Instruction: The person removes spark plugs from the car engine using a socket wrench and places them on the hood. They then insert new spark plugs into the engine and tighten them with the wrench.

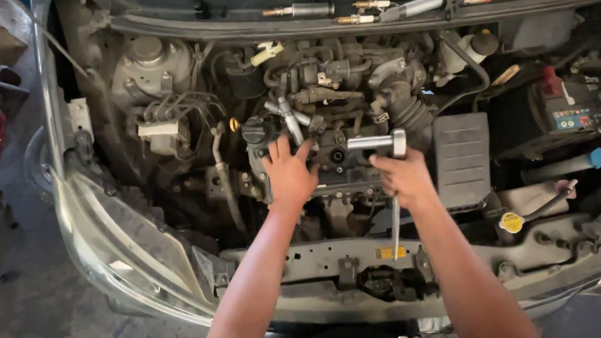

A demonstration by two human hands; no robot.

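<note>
The bright steel ratchet wrench with its long socket extension (385, 156) stands over the middle of the engine bay, its head at the top, the extension bar jutting left and its thin handle hanging down toward the front crossmember. The right hand (405, 177) is clenched round it just below the head, apparently to steady and turn it. The left hand (289, 173) lies released, fingers spread on the dark, grimy engine top (335, 157), seemingly bracing. Beside them sits a black ribbed air-filter box (462, 157).
</note>
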